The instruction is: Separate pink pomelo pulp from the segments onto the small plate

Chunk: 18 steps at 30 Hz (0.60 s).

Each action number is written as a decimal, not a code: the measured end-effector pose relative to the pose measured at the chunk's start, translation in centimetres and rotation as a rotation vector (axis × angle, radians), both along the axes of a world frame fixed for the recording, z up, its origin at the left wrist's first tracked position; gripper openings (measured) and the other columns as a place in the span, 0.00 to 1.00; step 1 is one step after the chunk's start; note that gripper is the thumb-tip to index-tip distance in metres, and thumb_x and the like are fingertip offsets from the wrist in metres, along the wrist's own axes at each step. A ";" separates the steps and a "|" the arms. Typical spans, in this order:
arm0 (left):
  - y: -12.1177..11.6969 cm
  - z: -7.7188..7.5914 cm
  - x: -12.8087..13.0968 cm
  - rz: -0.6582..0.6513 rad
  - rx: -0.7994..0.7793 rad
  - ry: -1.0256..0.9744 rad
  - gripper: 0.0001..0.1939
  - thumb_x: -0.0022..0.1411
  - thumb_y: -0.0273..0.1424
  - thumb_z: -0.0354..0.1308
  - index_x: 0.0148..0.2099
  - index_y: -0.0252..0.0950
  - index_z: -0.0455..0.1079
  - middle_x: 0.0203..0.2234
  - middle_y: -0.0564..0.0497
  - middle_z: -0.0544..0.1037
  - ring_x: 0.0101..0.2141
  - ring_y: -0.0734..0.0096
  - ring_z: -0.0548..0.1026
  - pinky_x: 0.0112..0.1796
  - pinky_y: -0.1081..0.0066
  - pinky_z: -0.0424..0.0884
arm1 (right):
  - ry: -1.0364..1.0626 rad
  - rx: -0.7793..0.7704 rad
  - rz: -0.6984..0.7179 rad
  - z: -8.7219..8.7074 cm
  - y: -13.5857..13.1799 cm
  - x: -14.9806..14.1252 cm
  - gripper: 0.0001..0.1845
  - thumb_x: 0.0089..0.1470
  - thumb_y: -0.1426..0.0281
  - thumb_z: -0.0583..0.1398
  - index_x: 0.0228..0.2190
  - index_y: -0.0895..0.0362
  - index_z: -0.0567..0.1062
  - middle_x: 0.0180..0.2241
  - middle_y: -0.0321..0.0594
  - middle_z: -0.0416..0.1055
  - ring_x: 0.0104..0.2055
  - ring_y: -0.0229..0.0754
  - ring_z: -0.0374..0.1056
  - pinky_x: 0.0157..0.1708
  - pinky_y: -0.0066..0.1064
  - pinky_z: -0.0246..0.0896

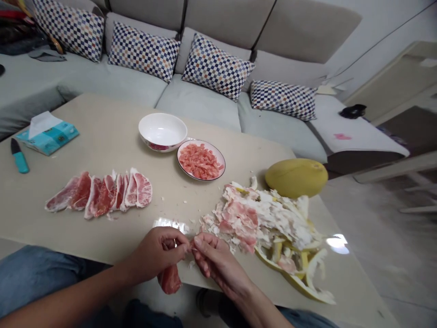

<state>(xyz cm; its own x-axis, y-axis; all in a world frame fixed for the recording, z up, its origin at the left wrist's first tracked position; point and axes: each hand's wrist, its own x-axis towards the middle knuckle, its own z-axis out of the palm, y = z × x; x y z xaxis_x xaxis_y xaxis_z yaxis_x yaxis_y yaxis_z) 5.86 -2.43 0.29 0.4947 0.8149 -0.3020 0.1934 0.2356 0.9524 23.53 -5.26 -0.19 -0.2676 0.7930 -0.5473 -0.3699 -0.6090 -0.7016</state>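
Observation:
My left hand (163, 249) is closed over a red pomelo segment (170, 279), which hangs below the fingers at the table's front edge. Its thumb and forefinger pinch together beside the fingertips of my right hand (216, 259). The right thumb and forefinger are also pressed together; whatever lies between them is too small to make out. Left of my hands, several pomelo segments (102, 193) stand in a row, partly covered in pale membrane. Ahead, a dark-rimmed plate (218, 176) carries loose pink pulp (200, 160).
Peel and membrane scraps (276, 218) are heaped at right, before a whole yellow pomelo (296, 176). A white bowl (163, 130) touches or nearly touches the plate. Far left lie a tissue pack (51, 137) and a teal-handled knife (20, 160). A sofa (201, 105) runs behind the table.

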 end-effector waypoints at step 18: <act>-0.2 -0.3 0.0 0.066 0.039 0.040 0.08 0.55 0.33 0.57 0.29 0.35 0.73 0.17 0.55 0.72 0.18 0.75 0.68 0.22 0.77 0.60 | -0.093 0.082 -0.057 -0.5 -0.3 -1.0 0.19 0.44 0.58 0.69 0.23 0.60 0.72 0.17 0.30 0.67 0.15 0.27 0.56 0.14 0.20 0.51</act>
